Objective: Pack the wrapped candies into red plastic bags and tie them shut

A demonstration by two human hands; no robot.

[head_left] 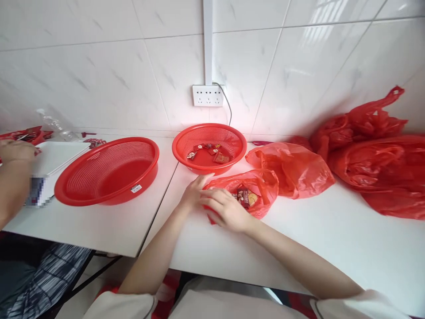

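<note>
In front of me on the white table lies a red plastic bag (265, 188) with its mouth open. Wrapped snacks (245, 197) in dark and clear packets show inside it. My left hand (192, 193) is closed at the bag's left edge, with some fingertips hidden behind the other hand. Bent fingers of my right hand (230, 212) close over the same edge, touching the left hand. Just behind the bag stands a round red basket (209, 167) with several small wrapped packets (221, 157) on its bottom.
A larger red basket (108, 197) stands to the left across the table seam. Beyond it, a co-worker's arm (13, 181) reaches over a white scale (63, 155). More red bags (299, 177) lie at right, some bulky (381, 164). A power socket (208, 96) is on the tiled wall.
</note>
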